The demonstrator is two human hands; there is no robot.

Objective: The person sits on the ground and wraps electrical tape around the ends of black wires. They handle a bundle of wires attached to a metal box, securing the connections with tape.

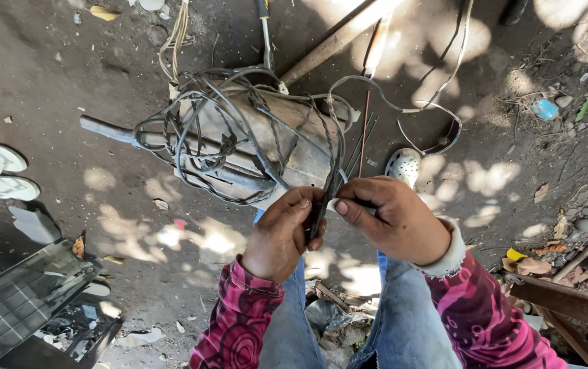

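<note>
Wire [321, 205] at frame centre, thin, springy and probably light, is pinched by both the left hand [282, 232] and right hand [396, 219], their fingers closed on it near the tangled bundle [239, 137].

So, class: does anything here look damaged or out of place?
Yes. The motor lies on bare dirt, snarled in loose grey wires. Both hands, left and right, pinch one wire. Scraps and dry leaves litter the ground.

Dull grey-coated wires [239, 130] wrap a dusty, matt metal casing [287, 147].
</note>
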